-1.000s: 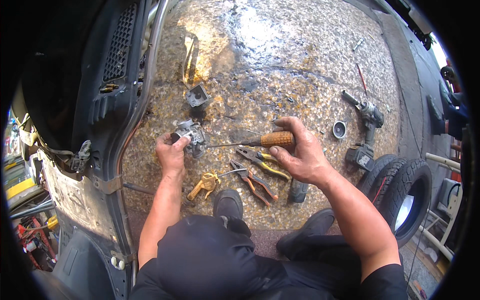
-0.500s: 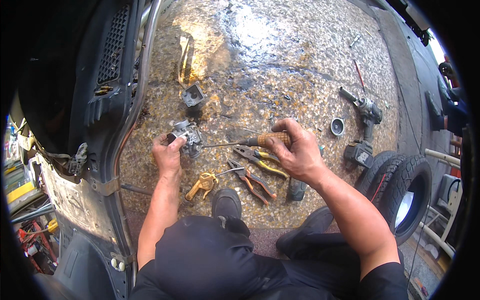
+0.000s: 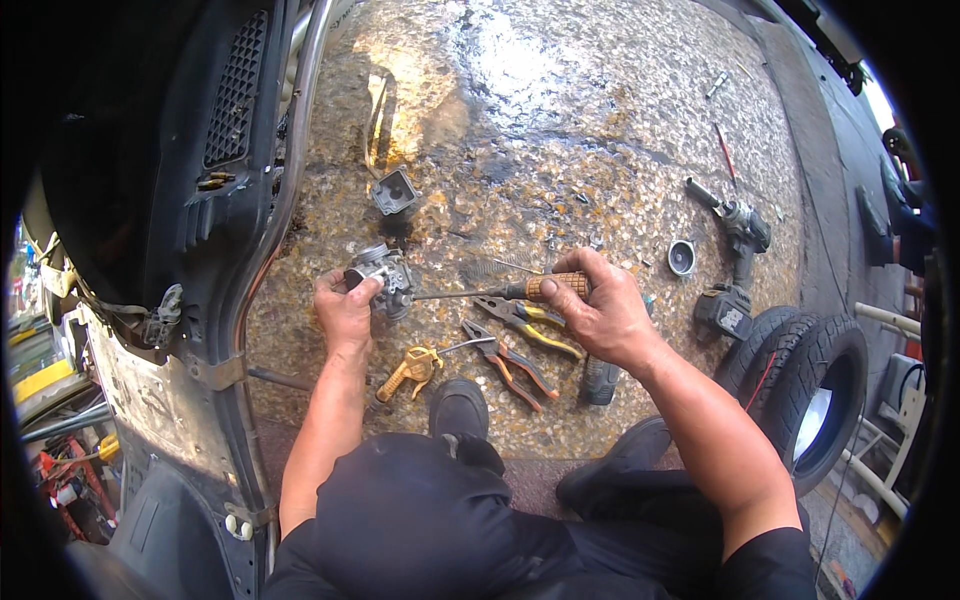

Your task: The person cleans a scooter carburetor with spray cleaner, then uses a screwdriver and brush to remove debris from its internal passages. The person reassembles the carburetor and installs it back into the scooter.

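In my left hand (image 3: 345, 308) is a small grey metal carburetor (image 3: 388, 283), gripped by its left side above the floor. My right hand (image 3: 603, 308) wraps round the brown ribbed handle of a long screwdriver (image 3: 462, 294). Its shaft points left and the tip meets the carburetor's right side; exactly where it touches is too small to tell. Beyond the carburetor lies a square grey float bowl (image 3: 393, 191), open side up. Yellow-handled pliers (image 3: 528, 323) and orange-and-black pliers (image 3: 508, 362) rest on the floor between my arms.
A yellow-handled tool (image 3: 408, 372) lies by my left shoe. To the right are a round black cap (image 3: 681, 258), a cordless impact wrench (image 3: 739, 243) and several tires (image 3: 828, 390). A dark vehicle frame (image 3: 262, 250) borders the left side. A thin spring (image 3: 495, 268) lies beyond the screwdriver.
The whole view has shifted slightly, so everything sits a little further right and lower. Both hands keep their holds, and the screwdriver stays against the carburetor.
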Available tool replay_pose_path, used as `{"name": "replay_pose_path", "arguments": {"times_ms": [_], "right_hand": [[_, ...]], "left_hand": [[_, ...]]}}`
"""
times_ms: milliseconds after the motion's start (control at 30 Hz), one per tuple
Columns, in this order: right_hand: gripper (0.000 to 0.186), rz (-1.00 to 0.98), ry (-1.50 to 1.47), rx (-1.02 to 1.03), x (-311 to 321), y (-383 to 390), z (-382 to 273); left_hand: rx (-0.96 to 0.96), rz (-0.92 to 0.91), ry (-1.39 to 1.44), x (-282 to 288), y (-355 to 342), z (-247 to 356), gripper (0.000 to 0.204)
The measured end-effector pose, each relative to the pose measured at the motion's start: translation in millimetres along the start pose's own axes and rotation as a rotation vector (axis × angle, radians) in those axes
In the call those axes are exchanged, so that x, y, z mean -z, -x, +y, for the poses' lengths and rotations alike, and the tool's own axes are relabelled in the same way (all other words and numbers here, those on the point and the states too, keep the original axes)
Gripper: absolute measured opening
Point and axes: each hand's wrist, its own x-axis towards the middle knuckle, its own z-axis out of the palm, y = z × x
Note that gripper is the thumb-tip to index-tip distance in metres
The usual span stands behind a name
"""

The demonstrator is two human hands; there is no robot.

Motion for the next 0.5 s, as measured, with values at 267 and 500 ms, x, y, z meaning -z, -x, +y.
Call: {"name": "replay_pose_path", "arguments": {"times_ms": [267,500], "right_hand": [[0.019,-0.064,-0.345,-0.167,11.1,-6.6,38.4],[0.016,-0.401,-0.437,-0.411,14.8,-5.8,62.6]], "left_hand": [[-0.011,-0.029,-0.151,6.8,5.5,-9.4,0.061],[0.036,-0.4,-0.32,20.8,2.5,9.7,0.068]]}}
